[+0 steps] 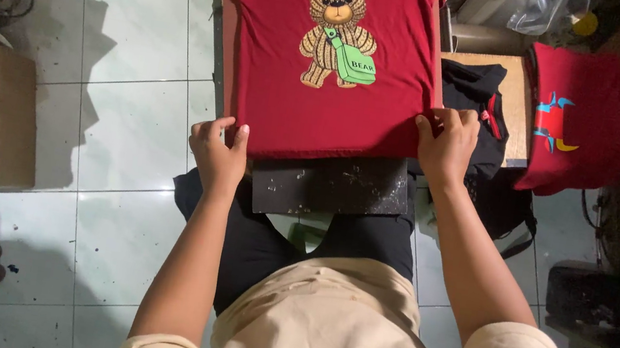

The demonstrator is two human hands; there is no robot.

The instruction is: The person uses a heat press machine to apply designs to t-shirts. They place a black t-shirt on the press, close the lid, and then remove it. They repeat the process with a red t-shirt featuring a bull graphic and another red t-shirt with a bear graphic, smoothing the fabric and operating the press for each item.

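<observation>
Red shirt (327, 55) hem gripped by both hands (220, 155).

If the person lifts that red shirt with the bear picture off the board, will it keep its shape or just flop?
The red shirt would probably flop: it is thin cloth, draped over the board's edges. It likely weighs little, since the left hand and right hand pinch only its hem. The bear print may be slightly stiffer.

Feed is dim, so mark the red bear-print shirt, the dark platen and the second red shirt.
red bear-print shirt (382, 119), head view, plain cloth right of print.
dark platen (332, 189), head view, bare near edge.
second red shirt (588, 148), head view, middle.
</observation>
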